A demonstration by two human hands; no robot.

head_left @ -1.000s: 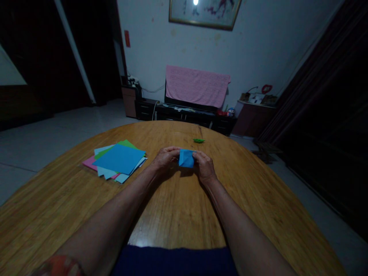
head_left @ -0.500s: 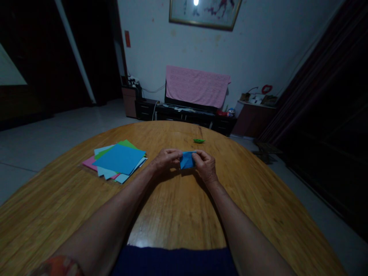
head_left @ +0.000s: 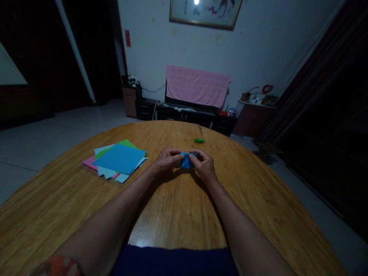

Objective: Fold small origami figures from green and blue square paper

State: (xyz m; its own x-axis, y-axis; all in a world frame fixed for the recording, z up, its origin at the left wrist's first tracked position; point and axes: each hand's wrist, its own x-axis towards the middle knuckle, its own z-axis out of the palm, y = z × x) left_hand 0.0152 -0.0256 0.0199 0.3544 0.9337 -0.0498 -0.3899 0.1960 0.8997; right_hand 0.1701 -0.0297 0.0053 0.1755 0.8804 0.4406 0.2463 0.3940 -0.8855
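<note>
A small folded piece of blue paper (head_left: 186, 163) is held just above the table between my two hands. My left hand (head_left: 169, 159) pinches its left side, thumb on the near face. At its right upper part my right hand (head_left: 204, 165) grips it, thumb pressed on the front and fingers behind. Both hands are closed on the paper, and parts of it are hidden by the fingers. Beyond the hands a small green folded paper shape (head_left: 199, 141) lies on the table.
On the round wooden table (head_left: 178, 207), a fanned stack of coloured paper sheets (head_left: 120, 158) lies to the left, a blue sheet on top. Past the table's far edge stand a low black cabinet (head_left: 184, 115) and a screen draped with a pink towel (head_left: 198, 86).
My thumbs have moved closer together across the blue paper, the right thumb shifting left. The paper's top edge now looks folded over. The stack and the green shape stay where they were.
</note>
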